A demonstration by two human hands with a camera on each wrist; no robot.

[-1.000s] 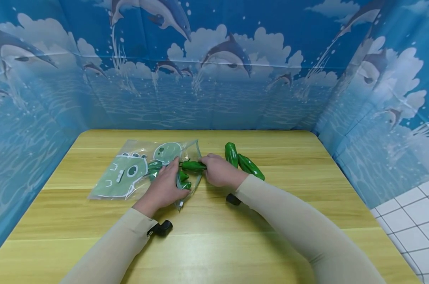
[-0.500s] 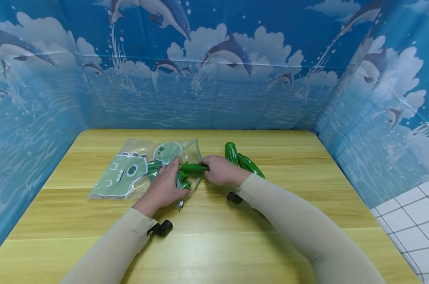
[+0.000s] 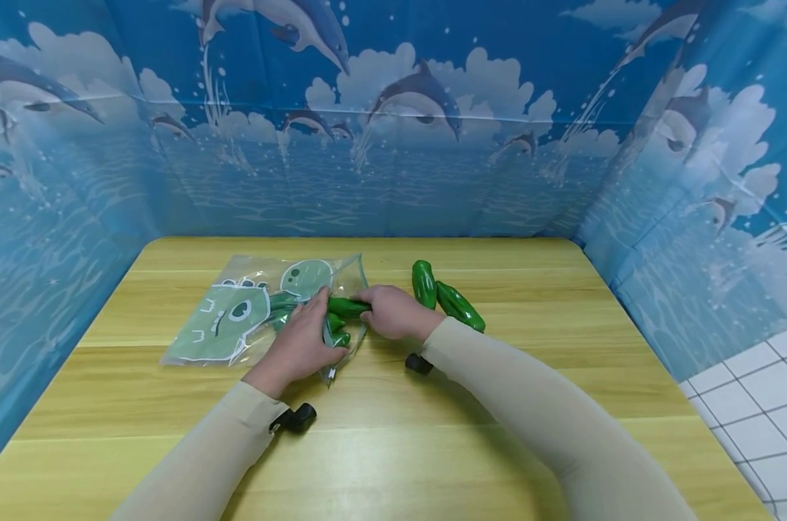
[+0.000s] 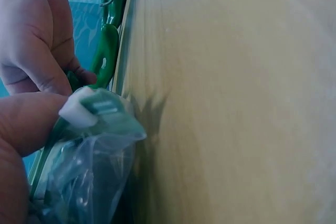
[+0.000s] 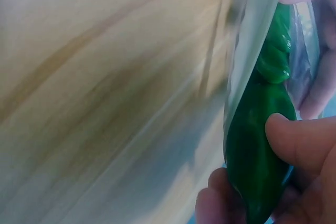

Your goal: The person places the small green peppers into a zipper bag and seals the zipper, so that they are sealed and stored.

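Note:
A clear zip bag (image 3: pixel 230 325) with green cartoon prints lies on the table, its mouth facing right. My left hand (image 3: pixel 300 347) holds the mouth edge, the thumb (image 4: pixel 31 121) beside the white slider (image 4: pixel 81 108). Green peppers (image 5: pixel 275 59) are inside near the opening. Between the thumb and fingers of my right hand (image 3: pixel 396 311) is another green pepper (image 5: pixel 257 140), its front part within the bag's mouth. The left hand covers part of the bag's contents in the head view.
Two more green peppers, one upright in view (image 3: pixel 423 282) and one slanting (image 3: pixel 459 307), lie on the wooden table (image 3: pixel 393 449) just beyond the right forearm. A blue dolphin-print curtain (image 3: pixel 393 181) encloses the back and sides. White tiles (image 3: pixel 758 405) show at the right.
My right hand has moved left, pushing the held pepper farther into the bag's mouth. The left hand and the two loose peppers stay in place.

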